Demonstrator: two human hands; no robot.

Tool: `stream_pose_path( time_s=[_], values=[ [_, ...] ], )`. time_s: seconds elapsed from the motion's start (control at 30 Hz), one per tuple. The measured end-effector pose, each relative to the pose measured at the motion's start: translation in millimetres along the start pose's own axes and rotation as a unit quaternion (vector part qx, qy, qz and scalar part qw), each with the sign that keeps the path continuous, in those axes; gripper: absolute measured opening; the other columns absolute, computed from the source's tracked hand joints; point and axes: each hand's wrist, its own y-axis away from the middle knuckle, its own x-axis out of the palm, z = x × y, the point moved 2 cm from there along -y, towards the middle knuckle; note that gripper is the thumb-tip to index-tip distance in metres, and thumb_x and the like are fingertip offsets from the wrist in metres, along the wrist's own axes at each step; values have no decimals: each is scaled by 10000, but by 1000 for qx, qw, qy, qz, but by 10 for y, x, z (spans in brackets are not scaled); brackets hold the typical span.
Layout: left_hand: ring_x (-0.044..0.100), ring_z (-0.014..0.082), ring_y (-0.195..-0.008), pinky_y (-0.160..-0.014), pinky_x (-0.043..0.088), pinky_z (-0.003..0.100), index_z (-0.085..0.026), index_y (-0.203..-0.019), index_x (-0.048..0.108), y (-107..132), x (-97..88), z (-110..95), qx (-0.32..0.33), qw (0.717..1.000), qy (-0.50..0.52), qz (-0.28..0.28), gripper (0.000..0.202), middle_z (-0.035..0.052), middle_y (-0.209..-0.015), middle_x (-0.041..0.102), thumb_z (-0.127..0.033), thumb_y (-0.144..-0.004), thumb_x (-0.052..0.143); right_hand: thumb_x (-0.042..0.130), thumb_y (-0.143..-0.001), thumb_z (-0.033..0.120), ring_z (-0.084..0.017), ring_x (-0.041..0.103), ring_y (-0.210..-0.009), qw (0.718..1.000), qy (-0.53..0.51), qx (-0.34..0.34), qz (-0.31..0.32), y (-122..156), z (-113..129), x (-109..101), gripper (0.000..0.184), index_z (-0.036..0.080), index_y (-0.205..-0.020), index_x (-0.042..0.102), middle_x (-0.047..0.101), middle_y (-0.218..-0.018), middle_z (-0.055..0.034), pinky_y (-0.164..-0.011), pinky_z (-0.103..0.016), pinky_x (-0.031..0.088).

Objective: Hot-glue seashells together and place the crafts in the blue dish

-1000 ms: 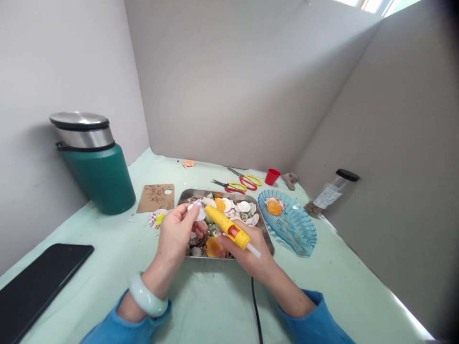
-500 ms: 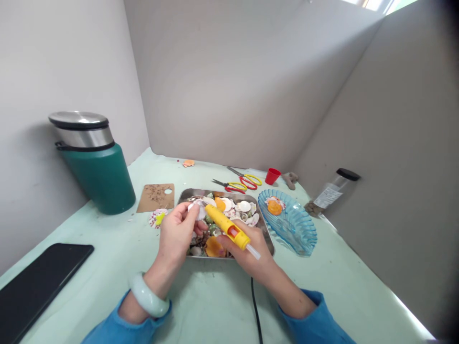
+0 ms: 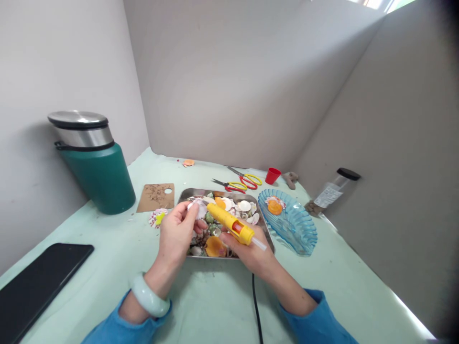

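Observation:
Between the thumb and fingers of my left hand (image 3: 179,230) is a white seashell (image 3: 197,210), held over the left part of a metal tray (image 3: 269,239). My right hand (image 3: 256,248) grips a yellow glue gun (image 3: 229,223), its nozzle end pointing at the shell and a clear glue stick (image 3: 258,244) sticking out of the back. Whether the nozzle touches the shell I cannot tell. Beneath both hands the tray holds many shells, among them an orange shell (image 3: 215,246) near its front edge. My right fingers are partly hidden behind the glue gun.
Left stand a green bottle (image 3: 98,177) and a phone (image 3: 46,286). A brown board (image 3: 155,198) and decorated shell (image 3: 158,218) lie nearby. Behind the tray are scissors (image 3: 233,187) and a red cup (image 3: 273,176); right, a blue dish (image 3: 296,234) and a jar (image 3: 330,193). A black cord (image 3: 256,306) runs forward.
My right hand and the glue gun have shifted slightly right, and the gun lies a little flatter. My left hand stays in place with the shell.

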Motion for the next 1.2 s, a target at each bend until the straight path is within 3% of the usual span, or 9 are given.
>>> stream_pose_path(
  time_s=[0.57, 0.87, 1.2],
  values=[
    [521, 104, -435, -450, 415, 180, -146, -808, 615, -1, 41, -32, -51, 995, 66, 53, 334, -6, -478, 604, -473, -745, 649, 619, -826, 423, -139, 515, -647, 1000, 0, -19, 8, -2, -54, -10, 251, 172, -816, 612, 581, -700, 5, -595, -244, 413],
    [537, 112, -434, -453, 423, 185, -146, -866, 617, 13, 42, 2, -46, 995, 8, 89, 306, -1, -477, 620, -443, -796, 601, 621, -821, 430, -149, 536, -665, 1000, 4, -23, 13, -2, -48, -6, 256, 175, -811, 603, 596, -713, -1, -610, -253, 430],
    [515, 102, -465, -465, 406, 179, -150, -879, 615, -11, 30, 21, -39, 997, 9, 67, 315, -11, -506, 614, -457, -808, 597, 634, -816, 409, -152, 561, -664, 1000, -16, -1, 14, 10, -60, -4, 238, 175, -857, 625, 626, -718, -5, -615, -261, 443]
  ],
)
